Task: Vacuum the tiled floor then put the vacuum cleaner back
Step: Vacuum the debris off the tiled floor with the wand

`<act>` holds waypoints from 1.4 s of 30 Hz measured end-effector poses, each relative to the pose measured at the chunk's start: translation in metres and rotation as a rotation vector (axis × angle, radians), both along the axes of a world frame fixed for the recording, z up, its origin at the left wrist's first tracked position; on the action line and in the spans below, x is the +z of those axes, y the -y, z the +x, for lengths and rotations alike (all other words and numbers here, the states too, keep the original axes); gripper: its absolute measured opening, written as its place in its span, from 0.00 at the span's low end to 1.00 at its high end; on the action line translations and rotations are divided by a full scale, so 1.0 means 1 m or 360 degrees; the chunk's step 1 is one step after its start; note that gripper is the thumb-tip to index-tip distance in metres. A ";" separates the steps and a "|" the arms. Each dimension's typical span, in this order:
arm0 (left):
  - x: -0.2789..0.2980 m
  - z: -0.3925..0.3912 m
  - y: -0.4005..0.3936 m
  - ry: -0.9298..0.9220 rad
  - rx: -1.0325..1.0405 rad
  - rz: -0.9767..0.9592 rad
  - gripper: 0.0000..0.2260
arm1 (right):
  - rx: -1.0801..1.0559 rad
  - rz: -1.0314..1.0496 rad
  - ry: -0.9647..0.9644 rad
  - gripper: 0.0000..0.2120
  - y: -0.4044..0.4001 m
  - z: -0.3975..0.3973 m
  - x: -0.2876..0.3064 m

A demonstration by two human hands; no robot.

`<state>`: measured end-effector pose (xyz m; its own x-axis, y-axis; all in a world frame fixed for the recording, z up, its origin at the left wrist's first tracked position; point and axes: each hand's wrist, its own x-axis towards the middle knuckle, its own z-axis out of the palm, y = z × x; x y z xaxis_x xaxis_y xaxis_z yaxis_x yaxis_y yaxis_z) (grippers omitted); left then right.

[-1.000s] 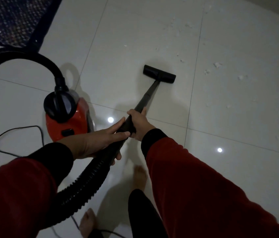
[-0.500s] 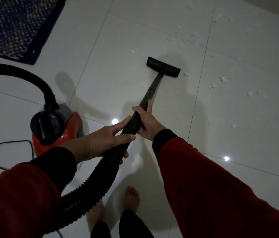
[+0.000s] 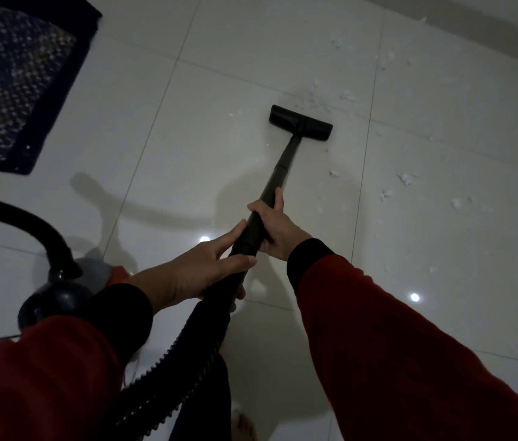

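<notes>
A person in red sleeves gripped the black vacuum wand (image 3: 278, 179) with both hands, right hand (image 3: 275, 229) ahead, left hand (image 3: 202, 272) closed where the ribbed hose (image 3: 187, 351) joined. The floor nozzle (image 3: 300, 123) rested on white tiles (image 3: 219, 90) beside scattered white debris (image 3: 405, 178); the canister (image 3: 60, 297) sat left.

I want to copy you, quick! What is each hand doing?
Left hand: closed around the vacuum tube, near the hose.
Right hand: closed around the same tube, farther down.

No text, label, brand or number is showing legibly anywhere. The vacuum (image 3: 69, 291) is lying in dim light with its body mostly hidden, and no marking on it is reading clearly.
</notes>
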<state>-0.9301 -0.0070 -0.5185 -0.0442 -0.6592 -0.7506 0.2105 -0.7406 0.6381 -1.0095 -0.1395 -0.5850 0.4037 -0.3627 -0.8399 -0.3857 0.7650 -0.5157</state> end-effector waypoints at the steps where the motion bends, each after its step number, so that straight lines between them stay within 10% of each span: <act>1: 0.002 0.009 0.010 -0.0005 -0.0005 -0.0004 0.31 | -0.0003 0.0005 -0.0012 0.40 0.009 0.008 0.002; 42: -0.002 0.251 0.397 -0.0074 0.0166 0.0083 0.31 | 0.0113 0.0011 0.0020 0.42 0.406 0.249 -0.007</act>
